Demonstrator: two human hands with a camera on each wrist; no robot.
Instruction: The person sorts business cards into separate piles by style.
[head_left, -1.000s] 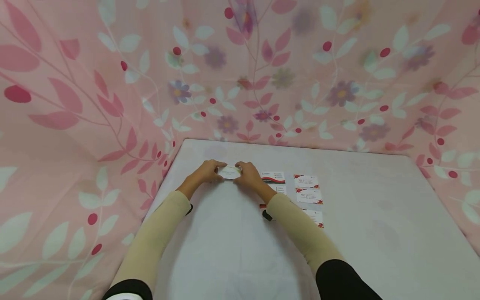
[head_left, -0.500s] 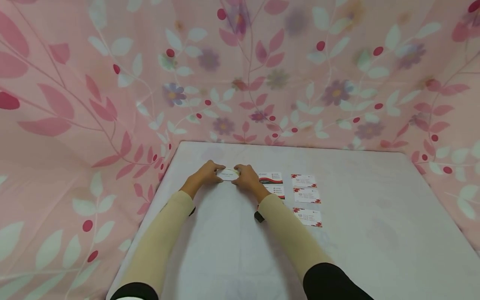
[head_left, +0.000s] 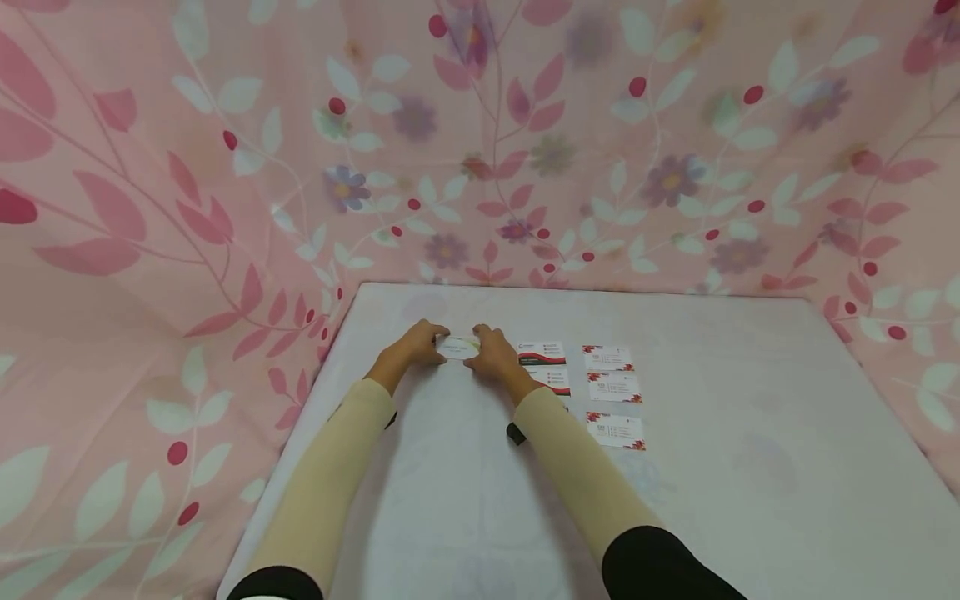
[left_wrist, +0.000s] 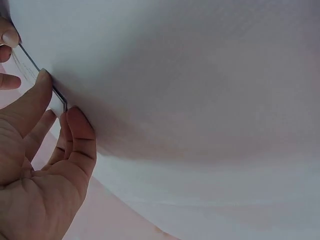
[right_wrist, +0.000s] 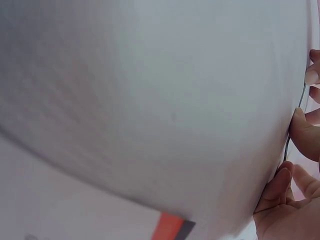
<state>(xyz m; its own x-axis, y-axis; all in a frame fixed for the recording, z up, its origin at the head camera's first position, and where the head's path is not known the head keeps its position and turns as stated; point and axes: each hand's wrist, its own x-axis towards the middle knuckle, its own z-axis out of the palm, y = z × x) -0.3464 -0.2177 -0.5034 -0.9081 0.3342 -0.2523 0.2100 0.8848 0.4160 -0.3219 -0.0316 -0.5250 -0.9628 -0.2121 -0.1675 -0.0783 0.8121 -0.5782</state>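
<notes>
A white business card (head_left: 458, 347) with a pale green corner lies between both hands at the far left part of the table. My left hand (head_left: 416, 343) pinches its left end with thumb and fingers. At the right end, my right hand (head_left: 497, 357) holds it the same way. In the left wrist view, the left hand (left_wrist: 45, 165) has its thumb and fingers at a corner of the dark-edged card (left_wrist: 24, 64). The right wrist view shows the right hand (right_wrist: 290, 215) at the card's edge, close over the cloth.
Right of the hands are white cards with a red and dark wave (head_left: 542, 354), partly behind the right arm. Farther right, a column of three red-flowered cards (head_left: 614, 387) lies on the white-covered table (head_left: 750, 500). Pink floral fabric (head_left: 480, 167) surrounds the table.
The head view has shifted slightly. My right forearm has moved a little left, uncovering more of the lowest flowered card. Both hands stay at the ends of the green-cornered card.
</notes>
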